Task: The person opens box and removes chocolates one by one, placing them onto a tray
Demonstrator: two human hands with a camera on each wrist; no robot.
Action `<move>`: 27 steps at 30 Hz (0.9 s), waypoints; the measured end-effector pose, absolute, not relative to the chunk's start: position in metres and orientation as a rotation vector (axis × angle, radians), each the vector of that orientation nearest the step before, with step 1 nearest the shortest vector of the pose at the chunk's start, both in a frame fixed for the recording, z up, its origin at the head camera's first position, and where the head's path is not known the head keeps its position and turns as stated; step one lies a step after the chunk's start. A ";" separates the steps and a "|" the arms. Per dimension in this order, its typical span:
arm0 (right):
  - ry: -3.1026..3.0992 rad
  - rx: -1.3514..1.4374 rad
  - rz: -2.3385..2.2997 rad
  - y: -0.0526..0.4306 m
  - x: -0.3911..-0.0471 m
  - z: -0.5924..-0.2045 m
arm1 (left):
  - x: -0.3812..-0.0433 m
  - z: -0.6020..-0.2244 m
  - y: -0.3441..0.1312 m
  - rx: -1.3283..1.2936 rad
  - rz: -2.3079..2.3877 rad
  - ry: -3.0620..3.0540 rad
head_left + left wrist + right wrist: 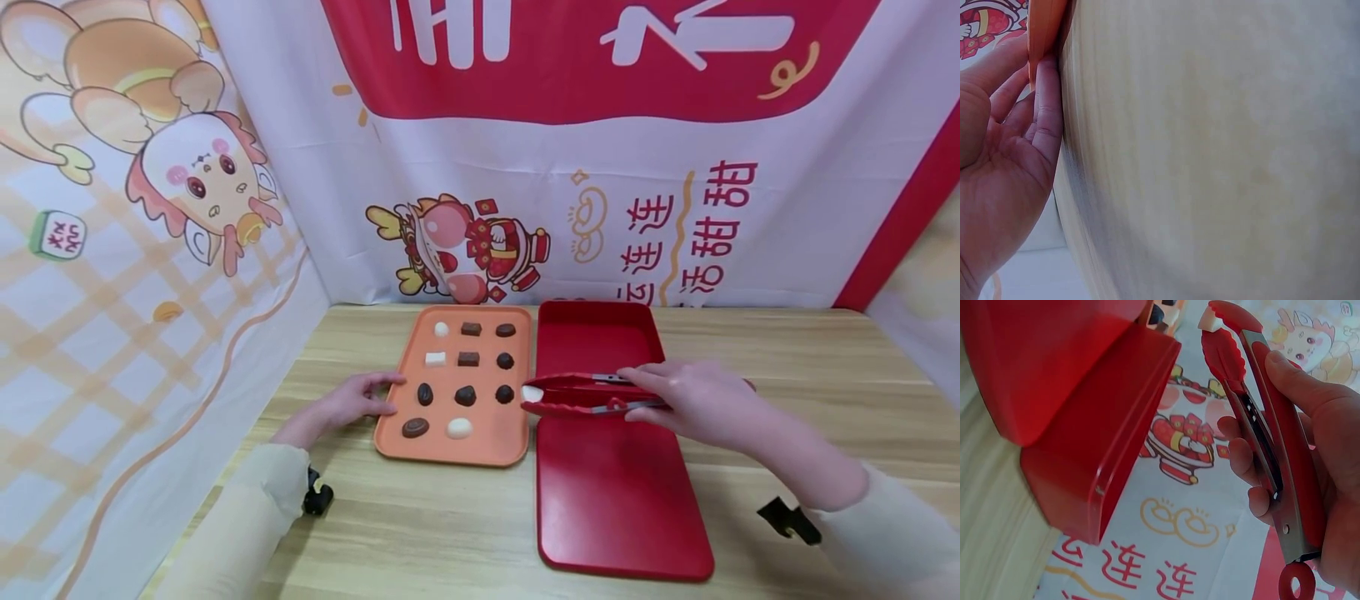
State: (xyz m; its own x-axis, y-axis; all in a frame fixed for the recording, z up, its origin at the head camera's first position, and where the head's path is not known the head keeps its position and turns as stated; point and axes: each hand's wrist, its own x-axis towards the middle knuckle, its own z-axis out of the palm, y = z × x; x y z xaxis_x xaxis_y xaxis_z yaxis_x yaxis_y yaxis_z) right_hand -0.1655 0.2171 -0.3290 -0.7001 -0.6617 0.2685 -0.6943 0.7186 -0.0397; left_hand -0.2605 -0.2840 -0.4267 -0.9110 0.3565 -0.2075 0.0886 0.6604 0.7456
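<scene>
My right hand (697,400) grips red-and-silver tongs (1272,444). A white chocolate (532,394) is pinched between the red tips, level with the gap between tray and box. At the left edge of the orange tray (480,452), my left hand (358,398) holds the rim with thumb and fingers; the left wrist view has the fingertips at the tray's side, low over the table. Several chocolates lie in rows on the tray, among them a white oval one (459,428), a dark swirled one (416,427) and a white block (435,359).
Right of the tray stands an open red box (600,325), partly hidden by the tongs. Its flat red lid (618,500) lies nearer on the wooden table (442,533). Printed cloth (645,142) hangs behind and at the left.
</scene>
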 end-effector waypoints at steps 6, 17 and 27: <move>-2.731 1.114 0.170 0.208 -0.164 -0.336 | -0.262 -0.430 -0.285 0.349 1.117 2.544; -2.748 1.219 0.073 0.183 -0.174 -0.346 | -0.264 -0.434 -0.288 0.357 1.084 2.565; -2.766 1.249 0.065 0.172 -0.181 -0.353 | -0.262 -0.430 -0.286 0.354 1.099 2.552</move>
